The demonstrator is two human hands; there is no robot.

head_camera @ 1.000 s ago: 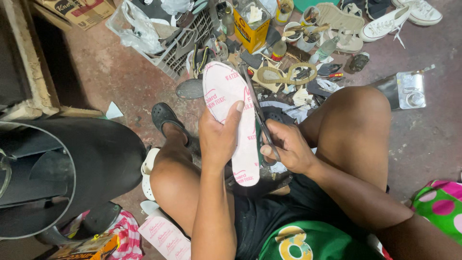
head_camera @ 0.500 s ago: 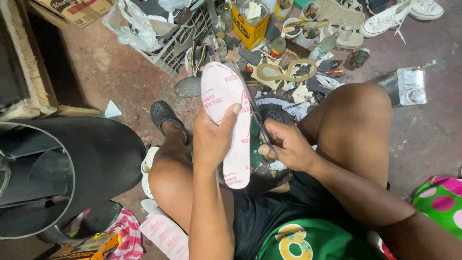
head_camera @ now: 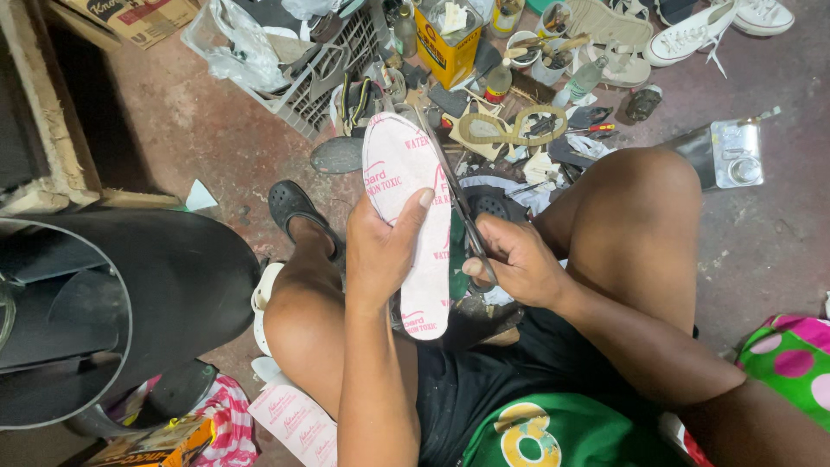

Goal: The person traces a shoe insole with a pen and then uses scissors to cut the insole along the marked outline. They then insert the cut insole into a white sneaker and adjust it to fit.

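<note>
I sit on the floor with knees apart. My left hand (head_camera: 380, 246) grips a white insole-shaped board (head_camera: 406, 186) with pink print, held upright, thumb across its front. My right hand (head_camera: 514, 264) holds long scissors (head_camera: 454, 195) whose blades run along the insole's right edge. A dark shoe (head_camera: 488, 203) lies on the floor just behind the insole.
Scattered ahead are a yellow tin (head_camera: 445, 43), bottles, tools, soles, white sneakers (head_camera: 692, 39), a plastic crate (head_camera: 320, 78) and a metal box (head_camera: 735, 156). A large black drum (head_camera: 112, 294) stands at my left. More white board pieces (head_camera: 294, 419) lie under my left leg.
The insole has been turned slightly and the scissors have worked further along its right edge. Both hands stay in about the same place.
</note>
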